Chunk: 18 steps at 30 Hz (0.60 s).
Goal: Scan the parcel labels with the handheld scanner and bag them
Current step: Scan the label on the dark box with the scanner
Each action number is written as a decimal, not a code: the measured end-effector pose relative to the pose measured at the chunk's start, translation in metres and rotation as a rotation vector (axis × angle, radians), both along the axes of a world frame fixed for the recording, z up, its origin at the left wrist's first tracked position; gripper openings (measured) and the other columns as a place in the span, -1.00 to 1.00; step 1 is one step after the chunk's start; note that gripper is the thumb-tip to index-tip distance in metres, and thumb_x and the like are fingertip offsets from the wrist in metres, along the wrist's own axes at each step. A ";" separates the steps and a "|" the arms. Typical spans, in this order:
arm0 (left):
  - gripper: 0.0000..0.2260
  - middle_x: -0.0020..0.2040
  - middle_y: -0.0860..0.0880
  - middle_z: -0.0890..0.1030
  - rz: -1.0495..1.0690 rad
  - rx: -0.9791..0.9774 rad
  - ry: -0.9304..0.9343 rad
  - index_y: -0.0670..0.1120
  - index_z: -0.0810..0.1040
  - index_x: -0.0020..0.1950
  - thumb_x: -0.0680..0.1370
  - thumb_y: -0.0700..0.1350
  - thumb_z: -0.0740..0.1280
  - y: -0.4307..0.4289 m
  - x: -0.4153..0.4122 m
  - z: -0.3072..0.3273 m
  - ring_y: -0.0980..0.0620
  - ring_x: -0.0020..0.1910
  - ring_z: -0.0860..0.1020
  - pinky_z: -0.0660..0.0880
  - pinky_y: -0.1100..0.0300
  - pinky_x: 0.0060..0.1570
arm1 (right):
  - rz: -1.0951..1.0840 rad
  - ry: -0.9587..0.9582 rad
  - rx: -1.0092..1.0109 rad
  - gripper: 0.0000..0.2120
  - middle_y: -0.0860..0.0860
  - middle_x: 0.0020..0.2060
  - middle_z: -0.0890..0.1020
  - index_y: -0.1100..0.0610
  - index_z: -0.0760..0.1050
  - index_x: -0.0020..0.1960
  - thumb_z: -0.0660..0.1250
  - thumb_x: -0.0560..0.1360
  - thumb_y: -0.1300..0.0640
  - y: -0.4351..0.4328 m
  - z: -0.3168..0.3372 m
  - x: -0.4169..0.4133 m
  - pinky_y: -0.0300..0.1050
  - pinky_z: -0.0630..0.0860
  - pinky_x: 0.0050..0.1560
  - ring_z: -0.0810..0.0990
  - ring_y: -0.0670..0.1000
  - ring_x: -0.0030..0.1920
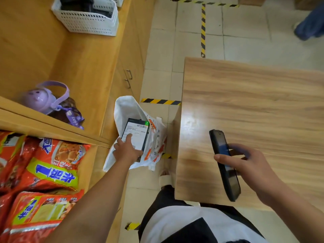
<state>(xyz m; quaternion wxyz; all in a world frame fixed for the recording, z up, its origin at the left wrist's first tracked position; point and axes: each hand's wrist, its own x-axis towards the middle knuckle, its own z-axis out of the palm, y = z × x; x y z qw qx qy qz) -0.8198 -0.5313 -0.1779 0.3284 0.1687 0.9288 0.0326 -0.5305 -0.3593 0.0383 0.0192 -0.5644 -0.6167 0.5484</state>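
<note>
Head view: holding a flat dark parcel with a white barcode label (pixel 135 135) at the open mouth of a white plastic bag with orange print (pixel 155 146), down beside a light wooden table (pixel 254 102).

Gripping the parcel's near end with the left hand (pixel 127 149), thumb on the label, pointing its long axis away from the wrist into the bag; probably needing only a push forward and down. Clasping a slim black handheld scanner (pixel 225 165) in the curled fingers of the right hand (pixel 249 165), well apart over the table.
</note>
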 end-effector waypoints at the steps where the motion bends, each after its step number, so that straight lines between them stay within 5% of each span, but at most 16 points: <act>1: -0.13 0.45 -0.16 0.22 -0.012 0.017 -0.038 0.15 0.16 0.52 0.31 0.07 0.54 0.002 -0.001 -0.002 -0.23 0.38 0.27 0.36 -0.12 0.28 | -0.010 -0.002 0.002 -0.15 -0.07 0.05 0.66 0.00 0.58 0.31 0.55 0.05 -0.26 -0.001 0.000 0.000 -0.01 0.58 -0.14 0.69 -0.03 -0.08; 11: -0.19 0.58 -0.10 0.17 0.054 0.039 -0.095 0.08 0.15 0.58 0.45 0.24 0.44 0.005 -0.032 -0.014 -0.20 0.52 0.18 0.22 -0.17 0.45 | -0.066 -0.012 -0.021 -0.11 -0.07 0.06 0.66 -0.01 0.57 0.32 0.64 0.03 -0.27 0.006 0.004 0.004 0.01 0.59 -0.08 0.69 -0.01 -0.06; 18: -0.42 0.41 -0.11 0.46 0.126 0.301 -0.123 -0.04 0.37 0.48 0.50 -0.01 0.45 0.035 -0.006 0.018 -0.21 0.35 0.44 0.45 -0.15 0.28 | -0.099 0.052 -0.028 -0.32 -0.14 -0.11 0.71 -0.02 0.61 0.24 0.67 0.17 -0.12 0.023 0.014 0.023 -0.01 0.58 -0.13 0.71 -0.16 -0.21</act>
